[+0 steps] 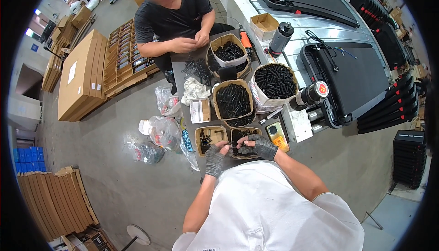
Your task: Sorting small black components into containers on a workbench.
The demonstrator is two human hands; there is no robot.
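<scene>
Grey fingerless gloves cover both of my hands, which are close together at the table's near edge. My left hand [215, 156] is closed in a pinch, its fingertips on a small dark piece too tiny to name. It is in front of a small cardboard box [198, 134] with some bolts in it. My right hand [259, 146] is over a second box [259, 129] of small black parts, its thumb and fingers drawn together. Whatever they hold is hidden. Behind them, a larger box [216, 86] is heaped with black screw-like pieces.
Further boxes of black pieces [275, 81] stand behind, beside a phone [276, 136] and a white rag [194, 91]. Across the table a co-worker [176, 22] holds both hands together near loose black parts. Treadmill-like machines [340, 81] are at right; plastic bags [164, 132] lie on the floor at left.
</scene>
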